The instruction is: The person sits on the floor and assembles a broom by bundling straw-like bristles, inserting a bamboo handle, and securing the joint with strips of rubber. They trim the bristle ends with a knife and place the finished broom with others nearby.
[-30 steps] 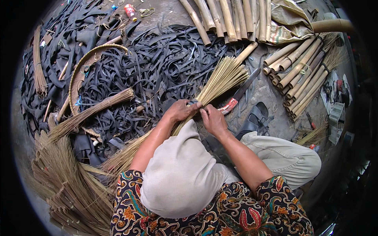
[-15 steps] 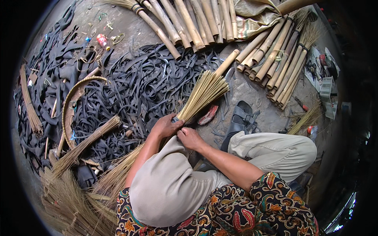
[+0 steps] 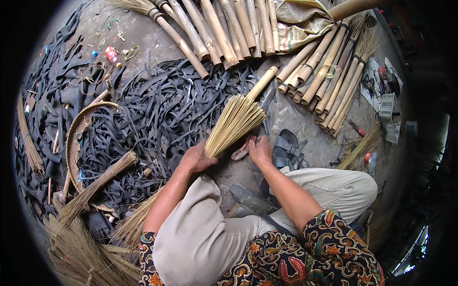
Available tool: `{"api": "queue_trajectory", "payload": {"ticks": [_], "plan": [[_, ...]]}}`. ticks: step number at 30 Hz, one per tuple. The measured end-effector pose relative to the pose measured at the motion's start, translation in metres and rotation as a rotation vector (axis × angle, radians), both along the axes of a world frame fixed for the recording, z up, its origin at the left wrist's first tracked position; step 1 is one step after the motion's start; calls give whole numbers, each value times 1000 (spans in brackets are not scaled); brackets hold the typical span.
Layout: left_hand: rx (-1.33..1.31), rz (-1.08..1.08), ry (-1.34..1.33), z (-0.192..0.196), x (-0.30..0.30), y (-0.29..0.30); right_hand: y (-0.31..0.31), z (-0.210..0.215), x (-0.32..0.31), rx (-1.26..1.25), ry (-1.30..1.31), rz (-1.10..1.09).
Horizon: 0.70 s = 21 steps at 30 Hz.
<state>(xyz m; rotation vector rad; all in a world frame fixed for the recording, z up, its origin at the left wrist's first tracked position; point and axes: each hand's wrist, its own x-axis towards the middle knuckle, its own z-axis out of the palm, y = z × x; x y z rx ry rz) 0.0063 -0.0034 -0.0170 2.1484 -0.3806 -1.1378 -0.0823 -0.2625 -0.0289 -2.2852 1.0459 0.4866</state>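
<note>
At frame centre, the left hand (image 3: 196, 159) clasps a bundle of broom straws (image 3: 234, 125) fitted to a bamboo handle (image 3: 261, 83); the right hand (image 3: 260, 150), fingers curled, rests beside it above black rubber strips (image 3: 152, 114).

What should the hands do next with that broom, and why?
Probably the right hand should come back to grip the broom. Only the left hand holds the bundle of sticks now, near its lower end, while the right hand rests beside it by a reddish tool, so the sticks could spread loose.
</note>
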Motion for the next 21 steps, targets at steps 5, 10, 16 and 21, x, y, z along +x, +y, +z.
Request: {"api": "queue_trajectory", "payload": {"ticks": [5, 10, 16, 21], "plan": [[205, -13, -26, 5, 0, -9, -7, -48, 21, -21, 38, -78], [13, -36, 62, 2, 3, 3, -26, -31, 16, 359, -76, -390], [-333, 67, 513, -13, 4, 18, -53, 30, 6, 539, -185, -388], [-419, 189, 672, -10, -2, 19, -70, 47, 22, 413, -209, -171]]}}
